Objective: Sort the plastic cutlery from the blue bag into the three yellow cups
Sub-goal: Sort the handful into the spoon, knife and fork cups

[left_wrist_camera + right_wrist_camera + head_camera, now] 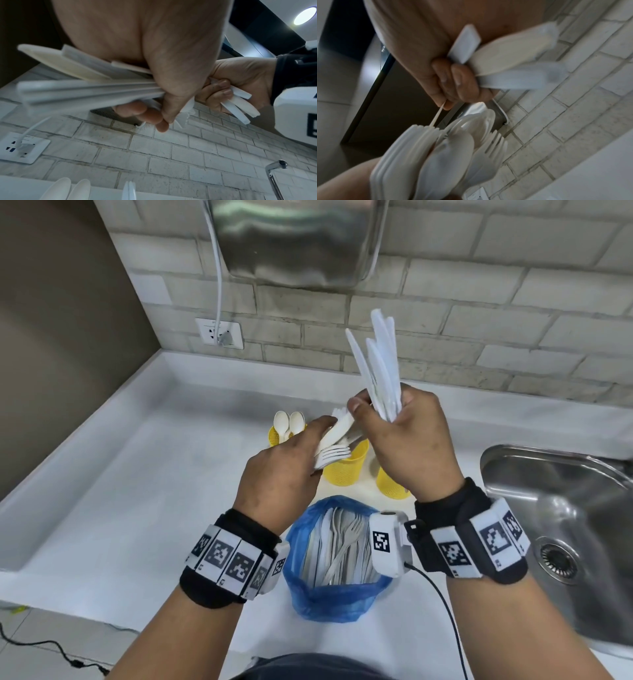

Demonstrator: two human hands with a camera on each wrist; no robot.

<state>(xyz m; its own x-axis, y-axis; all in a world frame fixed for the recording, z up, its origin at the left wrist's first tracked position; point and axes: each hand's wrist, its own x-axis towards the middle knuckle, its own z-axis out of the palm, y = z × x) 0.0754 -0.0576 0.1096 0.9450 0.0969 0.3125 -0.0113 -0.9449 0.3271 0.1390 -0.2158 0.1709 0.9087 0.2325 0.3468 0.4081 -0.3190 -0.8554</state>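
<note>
Clenched in the right hand point(407, 436), a bundle of white knives point(380, 364) points up; the left hand point(284, 470) grips mixed forks point(334, 455) over the yellow cups point(346, 470). More cutlery fills the blue bag point(329, 597) below. Lettering on the steel dispenser point(294, 237) blurs, roughly "AIKE".

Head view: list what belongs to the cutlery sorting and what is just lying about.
Job:
- blue bag
- yellow cups
- spoons in the far-left cup
- forks in left hand
- knives in right hand

Just there:
- sink
- wall socket
- steel wall unit
</note>
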